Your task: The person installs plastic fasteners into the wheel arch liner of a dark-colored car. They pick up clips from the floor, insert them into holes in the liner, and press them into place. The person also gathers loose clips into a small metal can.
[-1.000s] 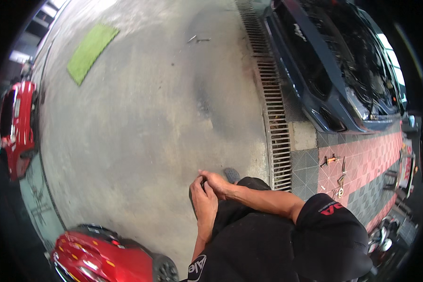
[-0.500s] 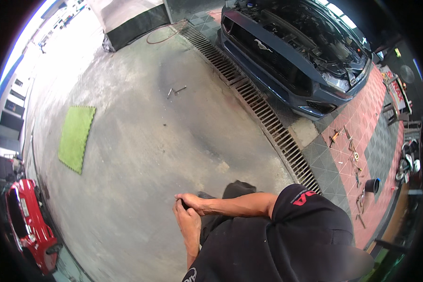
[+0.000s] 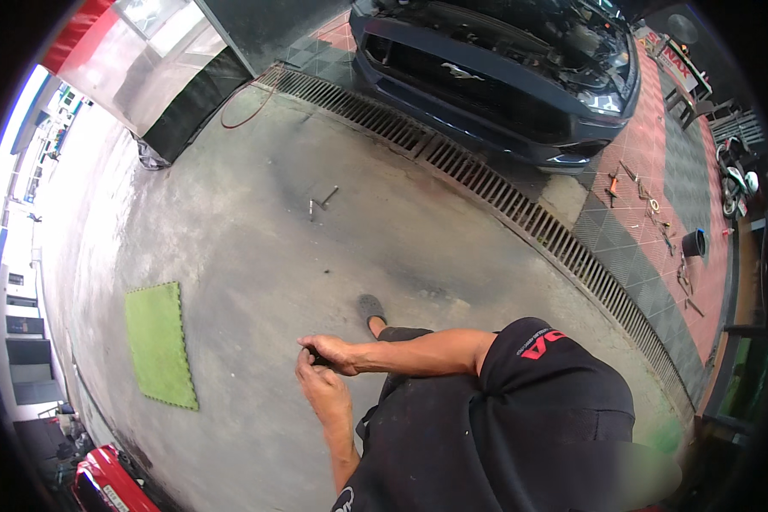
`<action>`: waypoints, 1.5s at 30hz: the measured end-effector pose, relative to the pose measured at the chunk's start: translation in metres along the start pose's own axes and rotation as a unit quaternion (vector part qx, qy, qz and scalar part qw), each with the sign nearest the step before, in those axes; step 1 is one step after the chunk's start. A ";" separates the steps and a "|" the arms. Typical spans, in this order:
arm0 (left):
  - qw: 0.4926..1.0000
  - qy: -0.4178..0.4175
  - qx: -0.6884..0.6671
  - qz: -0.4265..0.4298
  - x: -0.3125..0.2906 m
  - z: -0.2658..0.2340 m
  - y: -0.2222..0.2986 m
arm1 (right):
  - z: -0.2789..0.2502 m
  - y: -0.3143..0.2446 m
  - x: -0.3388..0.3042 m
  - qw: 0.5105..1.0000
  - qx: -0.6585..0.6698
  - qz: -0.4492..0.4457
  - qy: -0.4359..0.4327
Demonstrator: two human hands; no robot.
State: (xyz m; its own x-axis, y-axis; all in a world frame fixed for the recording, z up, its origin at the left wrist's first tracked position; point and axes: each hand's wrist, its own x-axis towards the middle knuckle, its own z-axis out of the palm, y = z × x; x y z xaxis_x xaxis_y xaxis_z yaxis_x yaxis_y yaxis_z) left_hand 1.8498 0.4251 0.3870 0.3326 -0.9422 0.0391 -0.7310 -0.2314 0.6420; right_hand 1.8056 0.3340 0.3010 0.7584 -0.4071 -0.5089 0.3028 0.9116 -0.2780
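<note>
My two hands meet in front of my body, above the concrete floor. Curled over a small dark object is my right hand, its arm reaching across from the right. From below, my left hand closes its fingers against that same object. Most of the object is covered by fingers, so I cannot make out its kind. Just beyond the hands is a foot in a dark clog. Farther off, a metal tool with a bar-like handle lies on the floor.
A dark blue car with its engine bay exposed stands behind a slotted drain grate. Left lies a green mat. Hand tools, one orange, and a black bucket sit on red and grey tiles. A red car is lower left.
The view has swung, so the floor tool, mat and drain sit lower in it. The clogged foot shows more fully. My hands stay together, and the dark object between them is a little more visible.
</note>
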 end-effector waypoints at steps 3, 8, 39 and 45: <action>0.997 0.016 -0.074 -0.022 0.089 -0.017 -0.020 | 0.040 -0.068 0.061 0.996 -0.074 0.007 0.041; 0.980 0.062 -0.167 -0.091 0.230 -0.071 -0.043 | 0.098 -0.160 0.165 0.984 -0.174 -0.003 0.038; 0.918 -0.281 -0.259 0.106 1.162 -0.085 -0.155 | 0.260 -0.818 0.628 0.839 -0.485 -0.194 0.154; 0.842 -0.378 -0.383 -0.020 1.341 -0.007 -0.063 | 0.203 -1.014 0.661 0.898 -0.374 -0.174 0.153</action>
State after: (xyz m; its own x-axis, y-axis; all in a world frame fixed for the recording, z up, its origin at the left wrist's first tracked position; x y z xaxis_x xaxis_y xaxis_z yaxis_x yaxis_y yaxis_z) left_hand 2.3464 -0.8221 0.4041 -0.3395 -0.8892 -0.3068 -0.0319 -0.3151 0.9485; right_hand 2.1176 -0.8477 0.4119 0.4649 -0.7602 -0.4538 -0.0695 0.4796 -0.8747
